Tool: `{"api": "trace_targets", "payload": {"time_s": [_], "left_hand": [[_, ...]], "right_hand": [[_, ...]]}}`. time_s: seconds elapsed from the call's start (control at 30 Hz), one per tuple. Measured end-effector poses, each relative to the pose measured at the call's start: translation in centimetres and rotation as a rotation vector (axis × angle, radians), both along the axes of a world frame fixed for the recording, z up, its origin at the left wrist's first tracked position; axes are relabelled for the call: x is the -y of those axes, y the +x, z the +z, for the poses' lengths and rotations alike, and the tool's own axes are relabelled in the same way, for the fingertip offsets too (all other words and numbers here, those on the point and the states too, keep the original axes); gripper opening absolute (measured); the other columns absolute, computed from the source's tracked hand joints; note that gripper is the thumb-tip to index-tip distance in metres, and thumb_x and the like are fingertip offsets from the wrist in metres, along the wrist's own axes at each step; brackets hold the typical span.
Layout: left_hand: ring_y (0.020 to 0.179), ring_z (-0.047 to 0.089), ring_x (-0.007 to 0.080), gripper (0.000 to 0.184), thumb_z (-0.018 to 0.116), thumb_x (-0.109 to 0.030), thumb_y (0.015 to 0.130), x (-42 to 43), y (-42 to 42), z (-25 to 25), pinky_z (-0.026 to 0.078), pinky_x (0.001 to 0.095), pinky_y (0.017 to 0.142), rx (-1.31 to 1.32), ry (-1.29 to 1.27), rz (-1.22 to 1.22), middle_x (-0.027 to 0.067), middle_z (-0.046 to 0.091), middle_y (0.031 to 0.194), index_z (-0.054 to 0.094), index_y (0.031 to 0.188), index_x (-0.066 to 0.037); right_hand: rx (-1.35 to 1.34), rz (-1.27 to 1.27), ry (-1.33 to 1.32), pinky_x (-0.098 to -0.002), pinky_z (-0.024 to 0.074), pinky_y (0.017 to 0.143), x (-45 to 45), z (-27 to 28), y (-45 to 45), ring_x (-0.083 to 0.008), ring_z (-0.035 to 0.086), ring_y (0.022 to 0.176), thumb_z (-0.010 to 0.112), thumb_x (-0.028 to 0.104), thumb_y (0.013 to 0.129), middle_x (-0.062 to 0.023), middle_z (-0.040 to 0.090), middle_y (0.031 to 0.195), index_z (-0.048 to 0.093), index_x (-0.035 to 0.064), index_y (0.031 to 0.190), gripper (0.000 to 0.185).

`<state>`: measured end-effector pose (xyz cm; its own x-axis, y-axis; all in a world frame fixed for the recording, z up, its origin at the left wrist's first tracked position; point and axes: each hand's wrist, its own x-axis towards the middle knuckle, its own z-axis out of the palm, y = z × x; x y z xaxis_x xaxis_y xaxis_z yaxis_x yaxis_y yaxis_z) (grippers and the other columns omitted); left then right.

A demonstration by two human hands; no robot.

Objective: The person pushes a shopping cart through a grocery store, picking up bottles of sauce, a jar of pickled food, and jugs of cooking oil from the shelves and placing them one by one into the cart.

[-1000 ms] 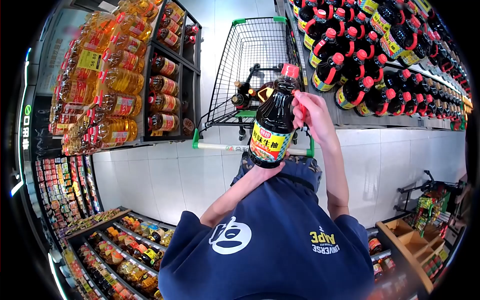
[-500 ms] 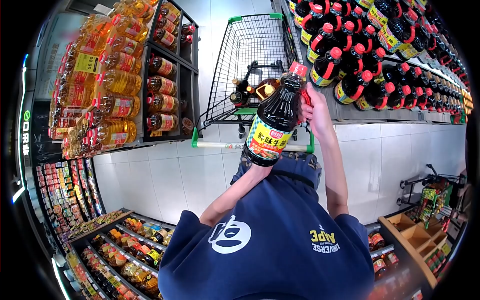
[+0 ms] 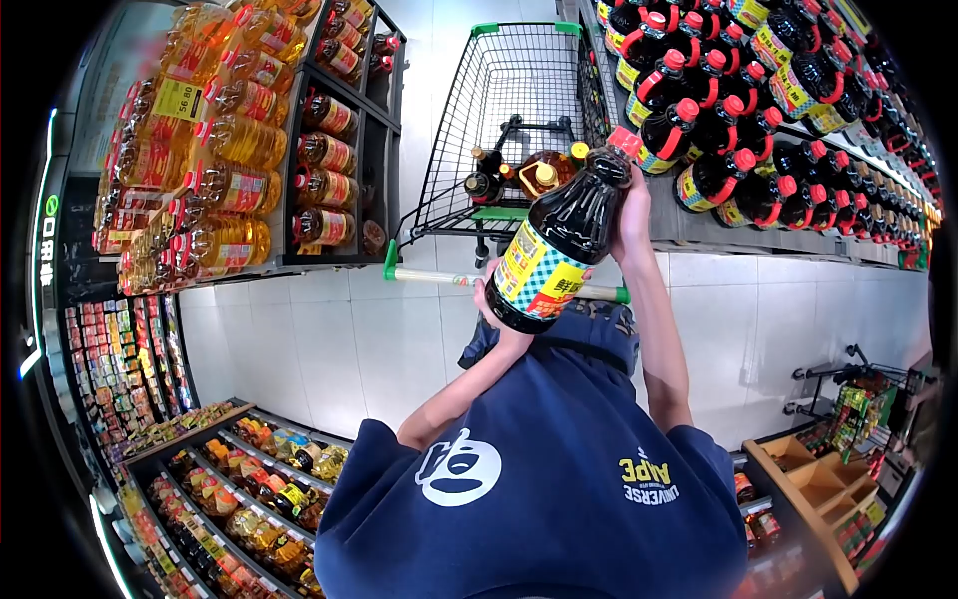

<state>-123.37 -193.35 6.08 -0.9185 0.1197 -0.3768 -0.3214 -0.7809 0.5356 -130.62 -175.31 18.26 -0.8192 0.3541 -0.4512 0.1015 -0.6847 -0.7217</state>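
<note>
A large dark soy sauce bottle [image 3: 574, 235] with a red cap and a yellow, checkered label is held tilted in front of my body, its cap toward the upper right. My left hand [image 3: 491, 304] wraps the lower end, with fingers showing along its left side. Near the neck, my right hand [image 3: 632, 215] grips the bottle from the right; its fingers are partly hidden behind it. Just beyond the bottle stands a shopping cart [image 3: 454, 130] with a green-ended handle. Inside lie a jug of amber oil [image 3: 540, 176] and dark bottles [image 3: 484, 184].
A display of similar red-capped bottles [image 3: 714, 185] rises close on the right. Stacked oil bottles [image 3: 239, 190] and a dark shelf rack [image 3: 374, 150] stand on the left. Behind me are more shelves [image 3: 239, 489] and a wooden divided bin [image 3: 818, 479].
The bottle has turned about its long axis, bringing the label's side panel into view. My left fingers now show at its left side. The view has shifted slightly.
</note>
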Motion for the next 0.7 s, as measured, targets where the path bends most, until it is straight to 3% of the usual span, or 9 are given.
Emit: {"api": "trace_targets", "payload": {"time_s": [0.03, 0.1, 0.17, 0.27, 0.47, 0.6, 0.7], "left_hand": [[0.102, 0.054, 0.0237, 0.06, 0.018, -0.05, 0.092, -0.2, -0.2, 0.8, 0.04, 0.0358, 0.094, -0.073, -0.059, 0.049, 0.0136, 0.056, 0.107, 0.047, 0.108, 0.0], [0.101, 0.054, 0.0221, 0.061, 0.018, -0.05, 0.092, 0.1, -0.4, 1.3, 0.039, 0.0345, 0.093, -0.347, -0.289, 0.047, 0.0135, 0.057, 0.104, 0.048, 0.105, 0.002], [0.102, 0.053, 0.0194, 0.066, 0.02, -0.054, 0.091, 0.1, -0.3, 3.7, 0.039, 0.0328, 0.093, -0.347, -0.632, 0.04, 0.0135, 0.057, 0.102, 0.048, 0.107, 0.003], [0.101, 0.054, 0.0187, 0.073, 0.024, -0.061, 0.09, 0.0, -0.4, 3.0, 0.04, 0.0327, 0.092, -0.386, -0.492, 0.082, 0.0131, 0.057, 0.105, 0.047, 0.109, 0.004], [0.1, 0.054, 0.0198, 0.075, 0.026, -0.062, 0.09, -0.3, -0.1, 4.6, 0.04, 0.0335, 0.092, -0.453, -0.684, 0.099, 0.0153, 0.056, 0.107, 0.048, 0.111, 0.007], [0.097, 0.054, 0.0199, 0.075, 0.03, -0.061, 0.09, -0.6, 0.1, 4.4, 0.041, 0.0333, 0.088, -0.507, -0.648, 0.123, 0.0165, 0.056, 0.106, 0.047, 0.114, 0.009], [0.095, 0.055, 0.0202, 0.075, 0.032, -0.06, 0.09, -0.4, 0.0, 4.9, 0.043, 0.0323, 0.086, -0.559, -0.702, 0.109, 0.0161, 0.057, 0.105, 0.046, 0.115, 0.009]], "right_hand": [[-0.043, 0.016, -0.025, -0.0294, 0.0514, 0.075, 0.0, -0.7, -0.1, -0.0164, 0.064, 0.083, 0.024, 0.031, 0.098, -0.0089, 0.065, 0.093, 0.055, 0.0018, 0.108, 0.044], [-0.02, 0.001, -0.029, -0.0322, 0.0519, 0.075, 0.0, -1.2, -0.4, -0.0183, 0.063, 0.081, 0.023, 0.032, 0.098, -0.0106, 0.064, 0.093, 0.055, 0.0018, 0.104, 0.045], [-0.01, 0.004, -0.052, -0.0323, 0.0521, 0.075, 0.1, -1.0, -0.8, -0.0188, 0.063, 0.08, 0.023, 0.033, 0.098, -0.0107, 0.064, 0.092, 0.055, 0.0022, 0.104, 0.045], [-0.016, 0.021, -0.067, -0.0331, 0.0526, 0.074, -0.3, -2.0, -1.1, -0.0202, 0.064, 0.079, 0.025, 0.036, 0.097, -0.0117, 0.065, 0.09, 0.055, 0.0027, 0.103, 0.045], [-0.078, 0.031, -0.076, -0.0329, 0.0542, 0.069, -0.7, -2.9, -1.1, -0.0207, 0.064, 0.076, 0.029, 0.043, 0.096, -0.0114, 0.065, 0.089, 0.056, 0.0044, 0.101, 0.048], [-0.288, 0.228, -0.27, -0.0331, 0.0496, 0.083, -2.4, -7.3, -0.6, -0.0183, 0.058, 0.092, 0.036, 0.059, 0.091, -0.0049, 0.058, 0.098, 0.052, 0.0074, 0.105, 0.056], [-0.259, 0.153, -0.321, -0.033, 0.0488, 0.084, -2.3, -7.9, -0.6, -0.0189, 0.057, 0.094, 0.04, 0.059, 0.09, -0.0047, 0.057, 0.096, 0.052, 0.0077, 0.105, 0.054]]}}
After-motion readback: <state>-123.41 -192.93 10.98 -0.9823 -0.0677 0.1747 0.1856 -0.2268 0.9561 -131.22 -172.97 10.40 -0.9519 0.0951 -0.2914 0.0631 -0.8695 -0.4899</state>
